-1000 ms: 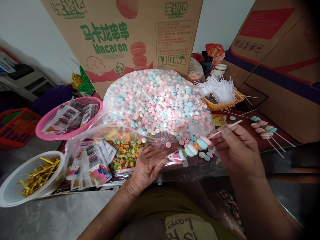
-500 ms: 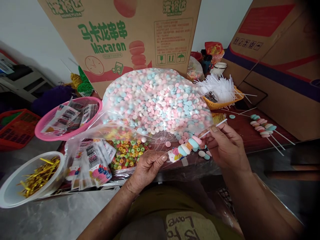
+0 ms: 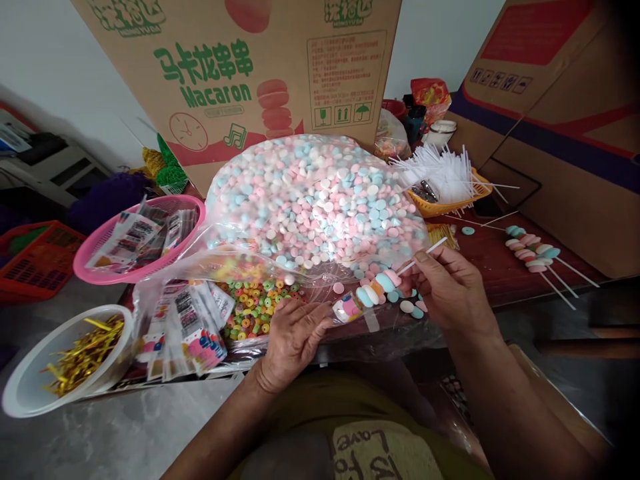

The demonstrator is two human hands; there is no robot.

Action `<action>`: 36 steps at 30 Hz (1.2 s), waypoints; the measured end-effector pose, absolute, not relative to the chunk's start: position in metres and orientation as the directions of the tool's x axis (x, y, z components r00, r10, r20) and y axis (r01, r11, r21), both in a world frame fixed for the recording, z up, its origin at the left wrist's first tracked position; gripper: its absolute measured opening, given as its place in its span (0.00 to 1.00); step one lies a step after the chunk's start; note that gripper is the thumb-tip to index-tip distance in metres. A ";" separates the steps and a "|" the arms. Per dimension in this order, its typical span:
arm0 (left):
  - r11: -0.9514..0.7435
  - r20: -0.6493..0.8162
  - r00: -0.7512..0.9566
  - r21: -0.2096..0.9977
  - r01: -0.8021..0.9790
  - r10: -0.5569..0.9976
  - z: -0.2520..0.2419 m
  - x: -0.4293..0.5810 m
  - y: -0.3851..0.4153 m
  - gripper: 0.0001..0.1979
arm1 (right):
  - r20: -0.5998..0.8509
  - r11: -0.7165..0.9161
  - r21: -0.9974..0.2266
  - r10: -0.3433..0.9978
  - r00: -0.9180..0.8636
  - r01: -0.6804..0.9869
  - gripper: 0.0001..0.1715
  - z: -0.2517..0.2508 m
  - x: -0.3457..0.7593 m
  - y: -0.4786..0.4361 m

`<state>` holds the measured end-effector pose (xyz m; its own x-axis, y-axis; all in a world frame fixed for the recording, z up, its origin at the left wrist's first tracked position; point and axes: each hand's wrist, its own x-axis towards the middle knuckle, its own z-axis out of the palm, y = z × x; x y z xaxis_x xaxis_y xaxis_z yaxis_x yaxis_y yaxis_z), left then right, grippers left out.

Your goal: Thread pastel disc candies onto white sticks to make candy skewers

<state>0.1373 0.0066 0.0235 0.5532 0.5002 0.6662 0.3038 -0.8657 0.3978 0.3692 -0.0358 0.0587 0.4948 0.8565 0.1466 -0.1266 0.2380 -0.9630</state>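
The right hand (image 3: 453,293) pinches the thin white stick of a candy skewer (image 3: 380,285) strung with chalky pastel discs. Its tip sits in a glossy printed sleeve (image 3: 347,309), gripped by the left hand (image 3: 293,337), before a bulging clear candy bag (image 3: 315,200) on the tabletop (image 3: 495,267).

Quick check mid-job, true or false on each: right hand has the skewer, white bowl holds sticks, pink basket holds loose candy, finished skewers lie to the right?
The right hand holds the candy skewer by its stick: true.
The white bowl holds white sticks: false, it holds gold twist ties.
The pink basket holds loose candy: false, it holds printed packets.
Three finished skewers lie on the table at the right: true.
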 end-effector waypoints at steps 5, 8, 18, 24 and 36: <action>-0.924 0.710 0.601 0.203 0.325 0.367 0.020 0.140 0.007 0.13 | 0.133 0.243 -0.958 0.847 0.514 -0.152 0.11 0.060 0.366 -0.033; -0.855 0.658 0.548 0.429 0.291 0.516 0.017 0.144 0.005 0.10 | 0.176 0.294 -0.943 0.836 0.520 -0.153 0.11 0.062 0.363 -0.033; 0.244 -0.219 0.766 0.966 0.083 0.605 0.031 0.162 -0.014 0.14 | 0.265 0.331 -0.934 0.894 0.362 -0.133 0.08 0.053 0.358 -0.040; 0.357 -0.389 0.727 0.910 0.210 0.566 0.040 0.174 -0.015 0.16 | 0.233 0.220 -0.967 0.968 0.089 0.129 0.12 0.072 0.366 -0.049; 0.279 -0.434 0.651 0.901 0.333 0.623 0.052 0.183 0.002 0.20 | 0.205 0.218 -0.917 0.976 -0.074 0.335 0.11 0.047 0.326 -0.047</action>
